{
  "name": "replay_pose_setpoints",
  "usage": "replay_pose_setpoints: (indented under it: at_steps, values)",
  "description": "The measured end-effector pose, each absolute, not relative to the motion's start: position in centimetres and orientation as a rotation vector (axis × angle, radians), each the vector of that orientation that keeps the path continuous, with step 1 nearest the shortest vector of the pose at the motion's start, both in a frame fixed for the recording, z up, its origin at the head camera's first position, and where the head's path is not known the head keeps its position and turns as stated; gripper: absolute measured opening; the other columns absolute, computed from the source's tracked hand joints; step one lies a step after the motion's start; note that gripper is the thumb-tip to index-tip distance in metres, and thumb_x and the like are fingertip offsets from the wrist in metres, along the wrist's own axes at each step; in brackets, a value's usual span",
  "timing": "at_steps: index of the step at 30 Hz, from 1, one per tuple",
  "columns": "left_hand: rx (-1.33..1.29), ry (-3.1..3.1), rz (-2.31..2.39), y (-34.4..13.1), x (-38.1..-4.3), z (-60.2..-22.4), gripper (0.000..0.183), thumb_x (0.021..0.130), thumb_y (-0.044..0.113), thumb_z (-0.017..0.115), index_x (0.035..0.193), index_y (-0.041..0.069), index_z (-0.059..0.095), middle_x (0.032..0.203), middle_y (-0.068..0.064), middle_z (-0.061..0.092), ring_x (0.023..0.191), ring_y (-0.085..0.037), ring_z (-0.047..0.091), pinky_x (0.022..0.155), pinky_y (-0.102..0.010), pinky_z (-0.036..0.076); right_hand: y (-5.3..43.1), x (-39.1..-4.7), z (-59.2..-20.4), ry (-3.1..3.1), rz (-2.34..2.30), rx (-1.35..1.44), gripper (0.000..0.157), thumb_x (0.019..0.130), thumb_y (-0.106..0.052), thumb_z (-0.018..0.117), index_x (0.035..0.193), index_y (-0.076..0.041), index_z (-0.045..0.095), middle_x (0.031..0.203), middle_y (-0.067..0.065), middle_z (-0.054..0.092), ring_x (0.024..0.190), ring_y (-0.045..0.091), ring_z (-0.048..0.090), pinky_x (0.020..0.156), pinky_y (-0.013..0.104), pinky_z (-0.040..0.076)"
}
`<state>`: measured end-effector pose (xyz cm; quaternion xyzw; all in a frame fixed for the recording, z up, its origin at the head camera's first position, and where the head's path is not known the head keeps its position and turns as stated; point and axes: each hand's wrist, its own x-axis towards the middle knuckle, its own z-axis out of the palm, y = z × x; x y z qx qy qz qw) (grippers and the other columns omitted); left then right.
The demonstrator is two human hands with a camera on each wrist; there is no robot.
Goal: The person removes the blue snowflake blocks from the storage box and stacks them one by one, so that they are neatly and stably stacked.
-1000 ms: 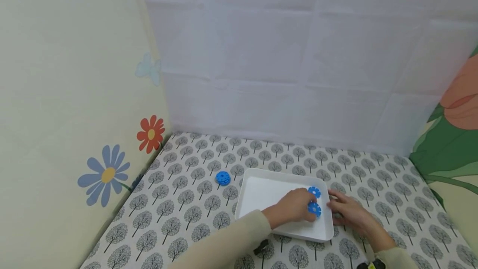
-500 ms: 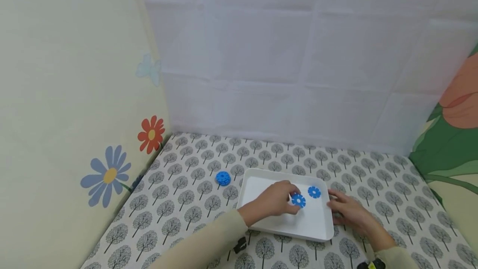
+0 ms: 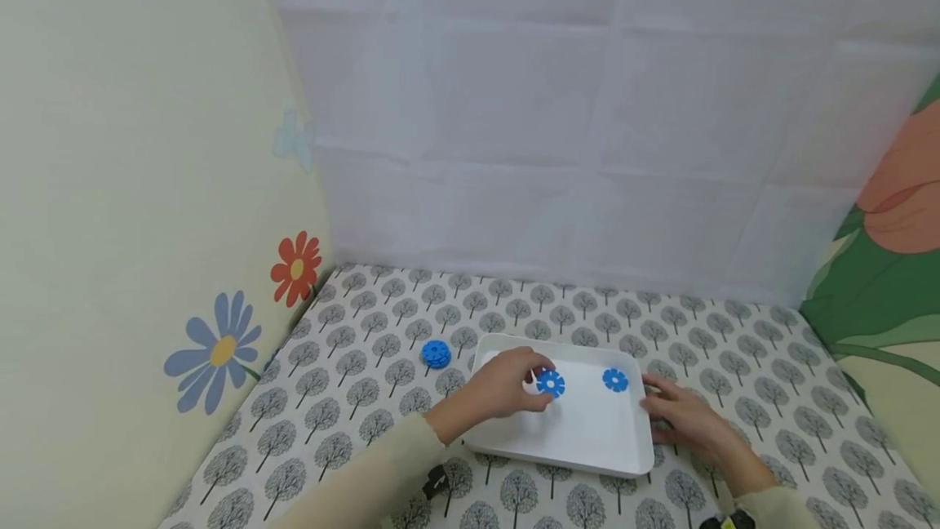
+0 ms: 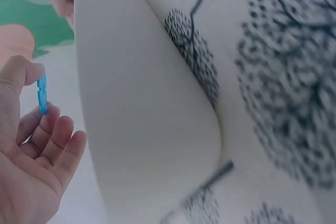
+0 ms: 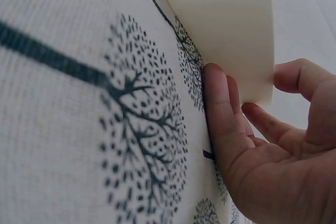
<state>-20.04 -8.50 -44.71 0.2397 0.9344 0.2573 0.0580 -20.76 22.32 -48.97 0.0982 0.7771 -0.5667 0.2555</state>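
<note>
My left hand (image 3: 505, 384) pinches a blue notched disc (image 3: 550, 384) between thumb and fingertip, above the left part of a white tray (image 3: 580, 460). Seen edge-on in the left wrist view, the disc (image 4: 42, 94) stands between the thumb and a finger, while the other fingers are loosely bent. A second blue notched disc (image 3: 615, 380) lies in the tray near its right end. My right hand (image 3: 686, 419) rests at the tray's right side. Its fingers touch the outside of the tray wall (image 5: 231, 35) in the right wrist view, with the thumb near the rim.
A small stack of blue notched discs (image 3: 436, 354) sits on the tree-print tablecloth (image 3: 352, 423), left of the tray. Behind the table hangs a white sheet (image 3: 543, 104). A wall with painted flowers (image 3: 220, 353) borders the left side.
My left hand has lifted the disc from beside the other one at the tray's right end and carried it leftward over the tray. The right hand has stayed at the tray's side.
</note>
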Motion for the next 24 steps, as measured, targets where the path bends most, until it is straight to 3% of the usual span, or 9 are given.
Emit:
replay_pose_setpoints:
  at_steps: [24]
  values:
    - [0.595,2.873,0.946,-16.4,-21.2,-44.2,0.041,0.088,0.024,0.079,0.126,0.011,0.067,0.103,0.003,0.063,0.093,-0.018,0.058,0.077,-0.033,0.051,22.4,-20.7,-49.1,2.122,-1.544,0.245,0.070,0.097,-0.019,0.061,0.157,-0.002,0.030,0.134,0.027,0.055,0.107,0.029,0.065,0.085,0.046,0.059]
